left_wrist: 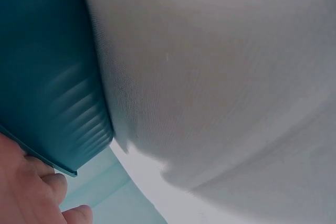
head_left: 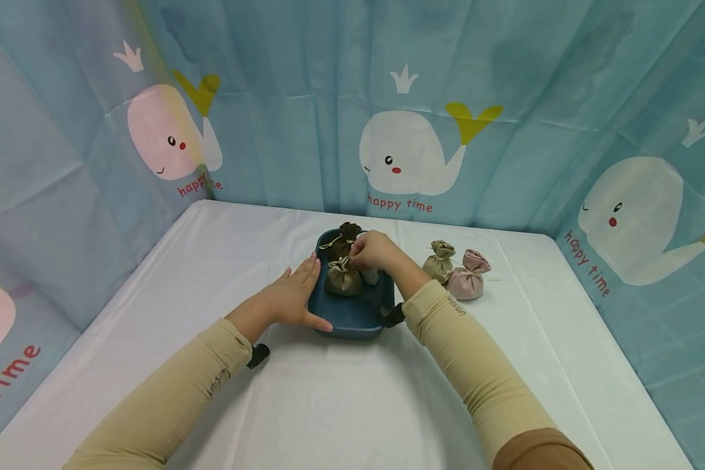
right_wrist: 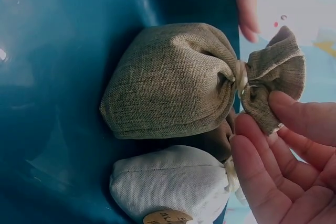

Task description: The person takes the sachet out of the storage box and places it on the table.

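A dark blue rectangular tray [head_left: 352,320] holds several small drawstring pouches. My right hand [head_left: 378,251] reaches over it from the right, its thumb and fingertips pinching the gathered top of an olive-brown pouch [right_wrist: 173,82]. That pouch sits inside the tray, its neck tied with a pale cord. Beside it lies a light grey pouch [right_wrist: 168,182] with a round brown label. A dark brown pouch [head_left: 339,249] is at the tray's far end. Along the left rim, my left hand [head_left: 294,295] rests with fingers extended and thumb at the near corner.
Right of the tray, a khaki pouch [head_left: 438,262] and a pink pouch [head_left: 467,281] stand side by side on the white tablecloth [head_left: 329,398]. A blue curtain [head_left: 270,143] with whale prints hangs around the table's back and sides.
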Motion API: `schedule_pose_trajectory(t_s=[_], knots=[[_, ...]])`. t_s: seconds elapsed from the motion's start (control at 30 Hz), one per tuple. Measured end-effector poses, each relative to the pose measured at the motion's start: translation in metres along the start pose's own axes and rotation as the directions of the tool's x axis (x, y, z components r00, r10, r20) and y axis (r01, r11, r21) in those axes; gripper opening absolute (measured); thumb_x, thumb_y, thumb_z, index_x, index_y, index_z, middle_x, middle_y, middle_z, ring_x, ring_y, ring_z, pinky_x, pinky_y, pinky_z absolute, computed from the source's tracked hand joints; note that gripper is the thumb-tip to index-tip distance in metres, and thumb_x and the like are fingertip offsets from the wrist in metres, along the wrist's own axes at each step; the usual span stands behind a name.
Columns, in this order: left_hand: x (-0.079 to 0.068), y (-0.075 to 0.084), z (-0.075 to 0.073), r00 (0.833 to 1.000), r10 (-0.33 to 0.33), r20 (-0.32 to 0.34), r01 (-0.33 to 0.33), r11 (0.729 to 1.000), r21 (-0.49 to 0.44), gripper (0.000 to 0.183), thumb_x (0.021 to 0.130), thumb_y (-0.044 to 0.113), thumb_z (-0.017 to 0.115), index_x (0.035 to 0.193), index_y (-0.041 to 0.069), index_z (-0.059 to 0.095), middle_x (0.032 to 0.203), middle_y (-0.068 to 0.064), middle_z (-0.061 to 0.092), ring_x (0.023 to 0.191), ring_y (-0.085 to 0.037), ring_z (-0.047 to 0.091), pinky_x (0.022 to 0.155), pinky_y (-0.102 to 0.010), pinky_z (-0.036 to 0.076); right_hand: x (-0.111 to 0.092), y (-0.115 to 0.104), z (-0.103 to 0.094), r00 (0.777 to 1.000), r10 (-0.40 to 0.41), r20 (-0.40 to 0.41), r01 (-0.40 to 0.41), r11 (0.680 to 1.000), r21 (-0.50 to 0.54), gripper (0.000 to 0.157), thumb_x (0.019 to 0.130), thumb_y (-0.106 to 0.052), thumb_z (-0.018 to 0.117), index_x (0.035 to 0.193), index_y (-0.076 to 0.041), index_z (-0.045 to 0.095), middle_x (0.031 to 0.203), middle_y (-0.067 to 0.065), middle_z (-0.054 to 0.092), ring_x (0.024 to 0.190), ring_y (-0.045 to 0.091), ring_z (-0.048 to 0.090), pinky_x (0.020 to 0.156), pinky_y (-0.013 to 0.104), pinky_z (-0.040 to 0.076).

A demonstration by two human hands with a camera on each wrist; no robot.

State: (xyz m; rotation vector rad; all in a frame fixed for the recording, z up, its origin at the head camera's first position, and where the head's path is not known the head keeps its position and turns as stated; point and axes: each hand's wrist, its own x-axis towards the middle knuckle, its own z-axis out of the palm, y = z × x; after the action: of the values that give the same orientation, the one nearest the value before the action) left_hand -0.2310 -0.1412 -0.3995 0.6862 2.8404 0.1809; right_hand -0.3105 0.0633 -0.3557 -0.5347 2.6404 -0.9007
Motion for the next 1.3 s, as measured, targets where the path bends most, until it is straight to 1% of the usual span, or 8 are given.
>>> schedule_pose_trajectory(t_s=[0.17, 0.3, 0.63, 0.77, 0.97, 1.23, 1.3], knots=[[0.000, 0.000, 0.001, 1.000, -0.002, -0.001, 0.002, 1.000, -0.004, 0.137, 0.055, 0.087, 0.050, 0.145, 0.002, -0.007, 0.152, -0.014, -0.009, 0.140, -0.025, -0.004, 0.108, -0.053, 0.012, 0.000, 0.001, 0.002, 1.000, -0.002, -0.023, 0.001, 1.000, -0.015, 0.014, 0.086, -0.012, 0.063, 0.074, -0.007, 0.068, 0.075, 0.006, 0.064, 0.070, 0.017, 0.061, 0.062, 0.026, 0.050], [0.001, 0.000, 0.002, 1.000, -0.003, 0.000, 0.003, 1.000, -0.005, 0.135, 0.056, 0.085, 0.052, 0.145, 0.001, -0.006, 0.152, -0.014, -0.008, 0.140, -0.024, -0.005, 0.108, -0.053, 0.011, 0.000, 0.001, 0.002, 1.000, -0.001, -0.030, 0.001, 1.000, -0.005, 0.014, 0.086, -0.011, 0.062, 0.074, -0.008, 0.068, 0.075, 0.004, 0.064, 0.068, 0.015, 0.061, 0.062, 0.026, 0.051], [0.001, 0.000, 0.000, 1.000, -0.002, -0.003, 0.002, 1.000, 0.007, 0.138, 0.053, 0.088, 0.048, 0.145, -0.001, -0.001, 0.152, -0.015, -0.007, 0.140, -0.026, -0.001, 0.108, -0.053, 0.012, -0.004, -0.002, -0.003, 0.999, 0.002, -0.033, 0.000, 0.998, 0.069, 0.011, 0.085, -0.009, 0.062, 0.076, -0.006, 0.068, 0.080, 0.005, 0.064, 0.069, 0.015, 0.064, 0.064, 0.028, 0.053], [0.002, 0.000, 0.000, 1.000, -0.013, 0.005, 0.012, 1.000, 0.011, 0.138, 0.052, 0.089, 0.047, 0.146, 0.000, -0.002, 0.152, -0.014, -0.008, 0.140, -0.025, -0.003, 0.108, -0.052, 0.011, -0.004, 0.000, -0.005, 0.999, -0.005, -0.036, 0.009, 0.995, 0.095, 0.011, 0.085, -0.008, 0.062, 0.076, -0.005, 0.068, 0.078, 0.005, 0.064, 0.070, 0.016, 0.065, 0.065, 0.029, 0.054], [0.002, 0.000, -0.001, 1.000, -0.015, 0.011, 0.015, 1.000, 0.014, 0.139, 0.051, 0.091, 0.045, 0.146, 0.000, -0.002, 0.152, -0.014, -0.008, 0.140, -0.025, -0.003, 0.108, -0.053, 0.011, -0.008, -0.001, -0.012, 0.999, -0.026, -0.043, 0.030, 0.994, 0.101, 0.011, 0.085, -0.010, 0.062, 0.078, -0.006, 0.070, 0.079, 0.005, 0.066, 0.070, 0.015, 0.065, 0.064, 0.028, 0.052], [0.002, 0.001, -0.002, 0.999, -0.024, 0.024, 0.023, 0.999, 0.026, 0.138, 0.052, 0.091, 0.045, 0.146, 0.002, -0.005, 0.152, -0.012, -0.011, 0.140, -0.023, -0.005, 0.109, -0.051, 0.010, -0.011, -0.001, -0.020, 0.998, -0.031, -0.047, 0.038, 0.984, 0.174, 0.010, 0.085, -0.009, 0.062, 0.081, -0.005, 0.070, 0.080, 0.007, 0.066, 0.070, 0.017, 0.065, 0.065, 0.029, 0.054], [0.002, 0.001, -0.002, 1.000, -0.020, 0.019, 0.019, 0.999, 0.026, 0.138, 0.052, 0.091, 0.045, 0.146, 0.002, -0.004, 0.152, -0.012, -0.010, 0.140, -0.024, -0.004, 0.108, -0.052, 0.010, -0.014, -0.002, -0.022, 0.999, -0.030, -0.045, 0.038, 0.981, 0.193, 0.010, 0.085, -0.009, 0.062, 0.082, -0.003, 0.069, 0.081, 0.008, 0.065, 0.071, 0.018, 0.065, 0.066, 0.030, 0.054]])
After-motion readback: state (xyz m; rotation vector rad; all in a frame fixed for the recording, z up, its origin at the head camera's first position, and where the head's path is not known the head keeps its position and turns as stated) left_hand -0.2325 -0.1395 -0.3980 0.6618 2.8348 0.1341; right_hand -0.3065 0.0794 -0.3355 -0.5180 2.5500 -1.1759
